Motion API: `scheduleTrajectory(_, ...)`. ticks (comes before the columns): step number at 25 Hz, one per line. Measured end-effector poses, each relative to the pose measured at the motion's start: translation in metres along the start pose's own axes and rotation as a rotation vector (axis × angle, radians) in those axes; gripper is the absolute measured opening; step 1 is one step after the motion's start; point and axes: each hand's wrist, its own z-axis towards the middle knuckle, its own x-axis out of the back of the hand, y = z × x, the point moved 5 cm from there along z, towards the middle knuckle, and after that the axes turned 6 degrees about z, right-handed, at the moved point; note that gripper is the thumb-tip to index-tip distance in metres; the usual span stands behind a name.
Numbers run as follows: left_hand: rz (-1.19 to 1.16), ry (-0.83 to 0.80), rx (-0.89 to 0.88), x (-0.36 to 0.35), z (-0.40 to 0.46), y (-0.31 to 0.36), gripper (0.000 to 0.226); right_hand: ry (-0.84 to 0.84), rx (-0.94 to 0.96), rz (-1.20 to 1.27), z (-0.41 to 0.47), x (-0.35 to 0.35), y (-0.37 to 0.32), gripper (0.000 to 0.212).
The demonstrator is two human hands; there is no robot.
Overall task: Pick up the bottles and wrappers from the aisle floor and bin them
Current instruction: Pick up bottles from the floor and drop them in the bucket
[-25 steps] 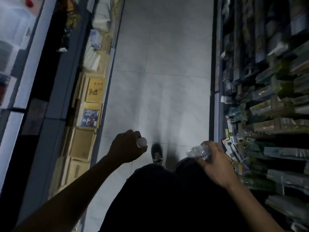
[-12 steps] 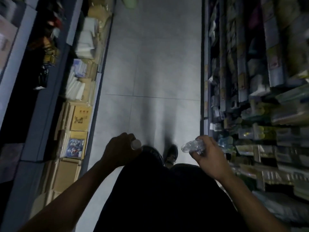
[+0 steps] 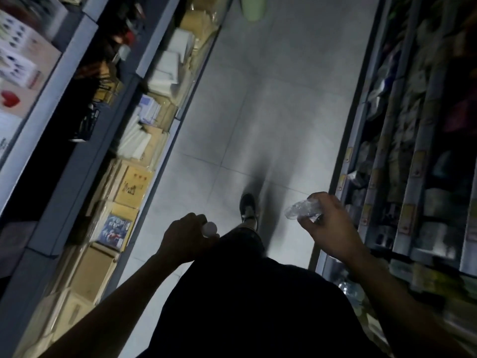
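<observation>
- A white-capped bottle (image 3: 209,228) is gripped by the curled fingers of the left hand (image 3: 184,237); only its cap is seen
- A crumpled clear wrapper (image 3: 303,209) is pinched in the right hand (image 3: 326,224), above the aisle floor (image 3: 271,112)
- Cardboard boxes (image 3: 129,187) are stacked on the left shelf; their contents cannot be told

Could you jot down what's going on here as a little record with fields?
place: shop aisle, tiled floor between stocked shelves
left hand: grips something with a white cap
right hand: holds crumpled clear plastic
feet: one shoe forward
far end: pale green object, cut off by frame
bin: unclear
</observation>
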Motion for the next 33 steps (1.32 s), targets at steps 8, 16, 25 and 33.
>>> scheduleTrajectory(8, 0.019, 0.058, -0.141, 0.119, 0.152, 0.087, 0.039, 0.032, -0.157, -0.056, 0.08, 0.046, 0.018, 0.044)
scheduleTrajectory(16, 0.08, 0.097, -0.243, 0.202, 0.303, 0.215, 0.036, 0.188, -0.163, 0.069, 0.202, 0.13, 0.034, 0.054)
scheduleTrajectory(25, 0.002, 0.053, -0.066, 0.245, 0.39, 0.274, 0.039, 0.09, 0.019, 0.084, 0.41, 0.255, -0.01, 0.05)
scheduleTrajectory(33, -0.078, 0.061, 0.066, 0.294, 0.48, 0.269, 0.043, 0.002, 0.133, 0.016, 0.592, 0.302, -0.083, 0.048)
